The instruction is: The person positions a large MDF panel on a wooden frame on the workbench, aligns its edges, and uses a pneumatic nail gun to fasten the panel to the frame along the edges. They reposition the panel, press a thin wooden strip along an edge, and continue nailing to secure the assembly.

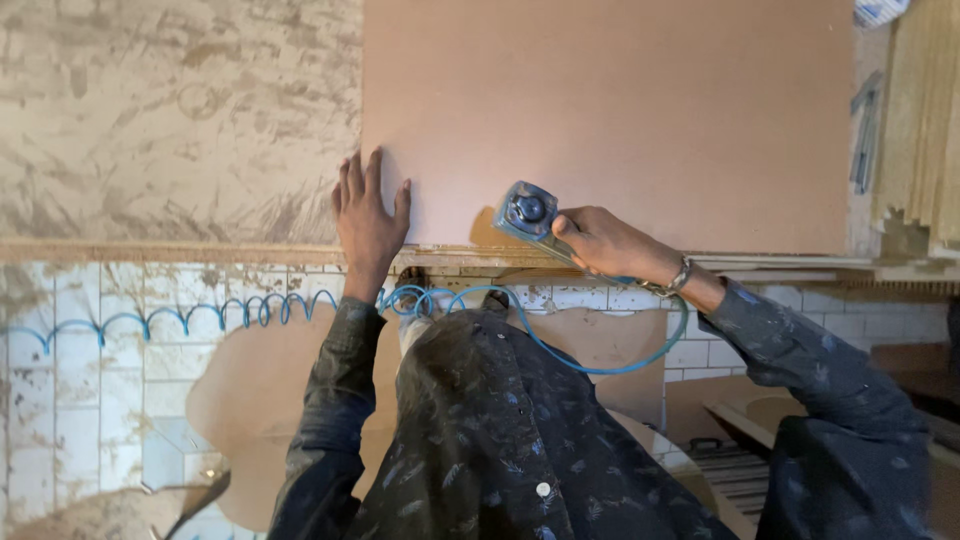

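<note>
Holding the brown board (610, 120) flat while the blue air tool (527, 210) sits at its near edge.

Left hand (367, 222), fingers spread and released, presses the board's near-left corner; right hand (608, 243) is clenched around the tool, just right of it, blue coiled hose (200, 315) trailing left along the counter (170, 130).

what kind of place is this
Probably a woodworking shop. The right hand holds a blue air tool fed by a coiled hose, the left hand steadies a brown board on a dusty workbench.

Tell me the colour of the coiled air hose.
Blue coiled hose, clearest in the head view, running toward the tool.
</note>
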